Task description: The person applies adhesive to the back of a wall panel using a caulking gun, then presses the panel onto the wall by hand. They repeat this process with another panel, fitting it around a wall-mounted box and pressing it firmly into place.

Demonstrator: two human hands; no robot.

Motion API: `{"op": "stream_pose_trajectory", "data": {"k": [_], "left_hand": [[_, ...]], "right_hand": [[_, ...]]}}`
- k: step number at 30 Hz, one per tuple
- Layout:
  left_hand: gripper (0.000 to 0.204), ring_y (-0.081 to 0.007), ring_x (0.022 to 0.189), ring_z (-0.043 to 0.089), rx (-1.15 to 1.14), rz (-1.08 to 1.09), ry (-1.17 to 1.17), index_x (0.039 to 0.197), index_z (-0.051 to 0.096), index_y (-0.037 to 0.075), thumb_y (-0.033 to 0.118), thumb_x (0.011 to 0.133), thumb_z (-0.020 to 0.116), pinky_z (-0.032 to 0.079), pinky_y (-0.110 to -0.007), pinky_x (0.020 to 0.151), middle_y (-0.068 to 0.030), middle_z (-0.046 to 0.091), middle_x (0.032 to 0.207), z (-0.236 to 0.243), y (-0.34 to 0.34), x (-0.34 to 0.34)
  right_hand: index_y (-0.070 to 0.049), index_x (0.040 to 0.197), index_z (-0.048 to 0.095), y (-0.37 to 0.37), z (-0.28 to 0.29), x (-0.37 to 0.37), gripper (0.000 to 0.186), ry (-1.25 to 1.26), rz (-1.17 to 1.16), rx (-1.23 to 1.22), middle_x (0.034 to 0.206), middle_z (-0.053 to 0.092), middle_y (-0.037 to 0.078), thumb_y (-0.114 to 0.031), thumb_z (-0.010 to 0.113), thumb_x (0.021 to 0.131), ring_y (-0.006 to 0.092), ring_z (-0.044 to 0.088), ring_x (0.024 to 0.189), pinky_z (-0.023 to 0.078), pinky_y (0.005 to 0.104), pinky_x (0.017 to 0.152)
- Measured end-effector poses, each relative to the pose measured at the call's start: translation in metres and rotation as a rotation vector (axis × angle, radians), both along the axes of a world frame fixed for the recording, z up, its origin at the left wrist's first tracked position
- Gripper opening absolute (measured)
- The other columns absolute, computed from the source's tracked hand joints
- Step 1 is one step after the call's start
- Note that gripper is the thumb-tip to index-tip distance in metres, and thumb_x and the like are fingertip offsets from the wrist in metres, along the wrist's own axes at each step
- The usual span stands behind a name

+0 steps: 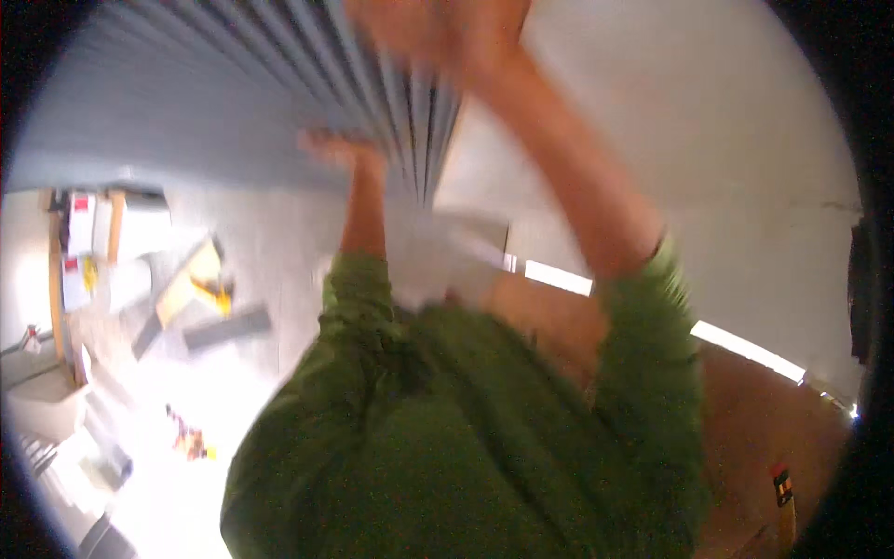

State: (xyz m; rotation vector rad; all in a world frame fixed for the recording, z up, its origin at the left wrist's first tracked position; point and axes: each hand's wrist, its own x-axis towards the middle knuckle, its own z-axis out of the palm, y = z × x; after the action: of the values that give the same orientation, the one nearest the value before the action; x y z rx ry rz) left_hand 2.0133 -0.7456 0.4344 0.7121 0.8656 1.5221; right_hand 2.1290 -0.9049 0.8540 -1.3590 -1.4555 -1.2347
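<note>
A tall grey panel with dark ribs or grooves [233, 102] fills the upper left, its right edge running down beside a plain pale wall [717, 112]. My left hand [343, 147] is raised against the panel's lower middle, fingers stretched out to the left and blurred. Higher up, my right hand [442, 33] reaches across the ribbed side near the panel's right edge. Motion smears its fingers, and the top of the picture cuts the hand off. Whether either palm presses on the panel cannot be made out.
On the pale floor at left lie a yellow tool [216, 293], a light wooden piece [186, 279] and a grey strip [228, 328]. White boxes [82, 224] stand by a wooden edge. A brown surface [764, 419] spreads at lower right, with a white strip [750, 351] along it.
</note>
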Motion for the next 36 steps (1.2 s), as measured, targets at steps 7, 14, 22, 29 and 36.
{"op": "stream_pose_trajectory", "data": {"k": [7, 14, 22, 29, 36], "left_hand": [[0.1, -0.0365, 0.143, 0.011, -0.282, 0.134, 0.398, 0.152, 0.007, 0.022, 0.086, 0.077, 0.024, 0.02, -0.06, 0.11, -0.0099, -0.001, 0.157, 0.077, -0.084, 0.046], [0.095, -0.0355, 0.141, 0.017, -0.316, -0.394, 0.274, 0.151, 0.005, 0.009, 0.074, 0.087, 0.03, 0.023, -0.05, 0.112, -0.0162, 0.01, 0.156, 0.055, -0.046, -0.049], [0.074, -0.0304, 0.144, 0.012, 0.495, -0.036, 0.531, 0.15, 0.014, 0.007, 0.051, 0.096, 0.036, 0.014, -0.049, 0.115, -0.0107, 0.015, 0.156, 0.136, -0.129, -0.151], [0.075, -0.0353, 0.143, 0.014, 0.758, -0.097, 0.715, 0.149, 0.017, 0.004, 0.057, 0.097, 0.02, 0.013, -0.051, 0.114, -0.0158, 0.02, 0.154, 0.221, -0.176, -0.249], [0.078, -0.0353, 0.142, 0.018, 0.112, -0.32, 0.469, 0.148, 0.021, 0.004, 0.061, 0.095, 0.027, 0.014, -0.047, 0.115, -0.0168, 0.025, 0.153, 0.128, -0.114, -0.373]], "right_hand": [[-0.02, 0.131, 0.057, -0.009, -0.059, 0.013, 0.047, -0.071, -0.137, -0.11, 0.152, 0.03, 0.012, -0.026, 0.058, 0.084, 0.0482, 0.011, 0.139, 0.008, 0.0626, 0.109], [-0.021, 0.127, 0.058, -0.017, -0.059, 0.031, 0.045, 0.041, 0.289, -0.014, 0.147, 0.035, 0.014, -0.032, 0.06, 0.083, 0.0477, 0.027, 0.133, 0.027, 0.0623, 0.103], [0.004, 0.137, 0.041, -0.061, -0.114, -0.073, 0.047, 0.639, 0.667, -0.01, 0.139, 0.045, 0.023, -0.023, 0.042, 0.098, 0.0335, 0.041, 0.132, 0.033, 0.0414, 0.108], [-0.001, 0.13, 0.048, -0.063, -0.247, -0.277, 0.051, 1.048, 1.02, -0.981, 0.113, 0.06, 0.019, -0.04, 0.033, 0.1, 0.0307, 0.058, 0.105, 0.042, 0.0397, 0.094], [-0.009, 0.152, 0.009, -0.065, -0.226, -0.372, 0.071, 1.216, 1.152, -1.245, 0.136, 0.046, 0.023, -0.055, 0.02, 0.099, 0.0291, 0.051, 0.12, 0.036, 0.0388, 0.1]]}}
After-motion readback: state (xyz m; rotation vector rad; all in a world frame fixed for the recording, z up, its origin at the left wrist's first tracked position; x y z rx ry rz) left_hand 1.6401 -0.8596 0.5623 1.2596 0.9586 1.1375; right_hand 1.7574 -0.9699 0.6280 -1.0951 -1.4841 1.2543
